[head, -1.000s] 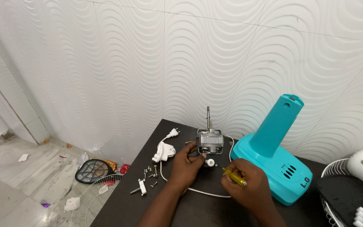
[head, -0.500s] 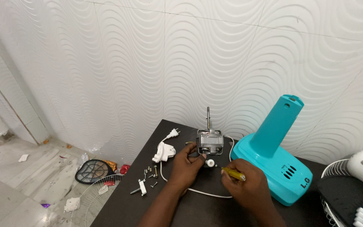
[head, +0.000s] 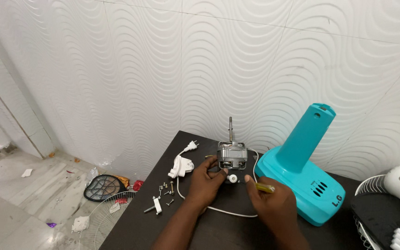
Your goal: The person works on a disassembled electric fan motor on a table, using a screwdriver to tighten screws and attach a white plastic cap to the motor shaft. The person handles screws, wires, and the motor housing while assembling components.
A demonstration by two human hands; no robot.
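We steady the fan motor [head: 232, 155] near the table's [head: 227, 231] back edge, left hand [head: 207, 181] cupped against its metal body. It looks heavy and rigid; best gripped by the casing. Our right hand [head: 274, 203] is closed around a yellow-handled screwdriver [head: 264, 187].

I see a small metal fan motor [head: 232, 155] standing on the dark table, its thin shaft pointing straight up, a white knob just in front of it. A yellow-handled screwdriver [head: 263, 187] lies nearly level, tip aimed toward that motor's base.
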